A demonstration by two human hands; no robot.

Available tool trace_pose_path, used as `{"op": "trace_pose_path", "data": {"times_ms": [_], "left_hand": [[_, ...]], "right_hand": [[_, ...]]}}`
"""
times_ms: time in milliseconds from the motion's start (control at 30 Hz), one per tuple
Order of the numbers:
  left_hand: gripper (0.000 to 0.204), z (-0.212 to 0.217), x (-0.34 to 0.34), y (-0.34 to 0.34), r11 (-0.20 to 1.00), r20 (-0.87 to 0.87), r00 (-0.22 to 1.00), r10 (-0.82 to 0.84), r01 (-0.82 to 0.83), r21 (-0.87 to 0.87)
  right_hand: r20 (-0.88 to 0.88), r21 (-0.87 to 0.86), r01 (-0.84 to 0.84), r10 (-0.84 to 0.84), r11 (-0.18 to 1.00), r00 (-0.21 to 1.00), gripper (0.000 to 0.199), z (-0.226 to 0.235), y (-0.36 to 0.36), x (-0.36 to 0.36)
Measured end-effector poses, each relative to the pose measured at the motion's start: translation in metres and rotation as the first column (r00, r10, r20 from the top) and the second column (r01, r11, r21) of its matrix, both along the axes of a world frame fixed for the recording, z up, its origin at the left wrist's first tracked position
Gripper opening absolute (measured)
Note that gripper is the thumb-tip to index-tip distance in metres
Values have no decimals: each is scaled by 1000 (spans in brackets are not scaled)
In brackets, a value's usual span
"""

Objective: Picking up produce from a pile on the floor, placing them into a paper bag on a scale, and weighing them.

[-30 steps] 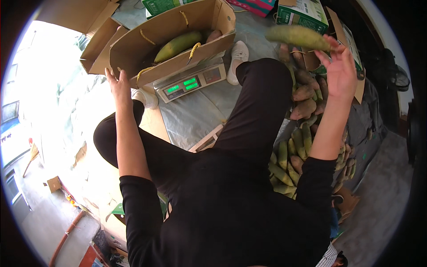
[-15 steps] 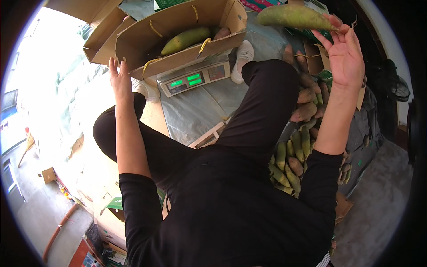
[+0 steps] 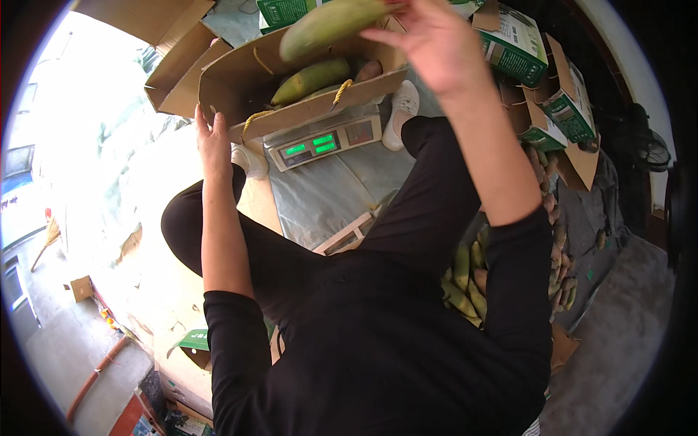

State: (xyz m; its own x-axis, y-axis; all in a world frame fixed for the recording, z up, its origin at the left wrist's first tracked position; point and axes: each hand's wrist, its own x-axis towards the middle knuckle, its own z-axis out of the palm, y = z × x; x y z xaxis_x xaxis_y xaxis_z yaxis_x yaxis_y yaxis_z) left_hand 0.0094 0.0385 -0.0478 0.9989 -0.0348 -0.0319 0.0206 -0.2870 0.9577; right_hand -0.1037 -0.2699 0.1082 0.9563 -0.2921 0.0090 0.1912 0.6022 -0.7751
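Long green vegetable [image 3: 331, 29] is held over open carton [image 3: 302, 113], its end pinched by right hand [image 3: 445, 51]; second green vegetable [image 3: 311, 80] is seen inside; carton's near left corner is touched by left hand [image 3: 213, 149], fingers parted, grip can't be told

Glaring white light [image 3: 102, 138] floods left side. Grey floor [image 3: 625, 312] both sides; broom [image 3: 49, 232] near left floor's far edge, reddish pipe [image 3: 97, 374] along its near edge. Past dark sheet's [image 3: 607, 214] right edge: black fan [image 3: 647, 142], pale wall [image 3: 658, 185].
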Motion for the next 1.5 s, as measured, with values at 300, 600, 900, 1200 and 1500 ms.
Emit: {"op": "trace_pose_path", "data": {"times_ms": [300, 600, 900, 1200, 1500], "left_hand": [[54, 3, 4, 0, 998, -19, 1000, -2, 1, -66], [55, 9, 3, -6, 996, -29, 999, 30, -32, -78], [60, 2, 6, 10, 993, 24, 998, 57, -54, -108], [61, 0, 9, 0, 997, 6, 998, 55, -54, -58], [59, 0, 10, -11, 997, -5, 999, 39, -39, -74]], "right_hand": [[-285, -572, -84, -102, 816, 953, 27, -45, 24, 31], [-307, -748, 138, -522, 649, 796, 23, -87, -119, -118], [-526, -774, -17, -628, 633, 574, 15, -291, -129, -284], [-535, -845, -327, -645, 423, 546, 23, -431, -82, -377], [-792, -334, 261, -420, 906, 443, 15, -410, -77, -371]]}}
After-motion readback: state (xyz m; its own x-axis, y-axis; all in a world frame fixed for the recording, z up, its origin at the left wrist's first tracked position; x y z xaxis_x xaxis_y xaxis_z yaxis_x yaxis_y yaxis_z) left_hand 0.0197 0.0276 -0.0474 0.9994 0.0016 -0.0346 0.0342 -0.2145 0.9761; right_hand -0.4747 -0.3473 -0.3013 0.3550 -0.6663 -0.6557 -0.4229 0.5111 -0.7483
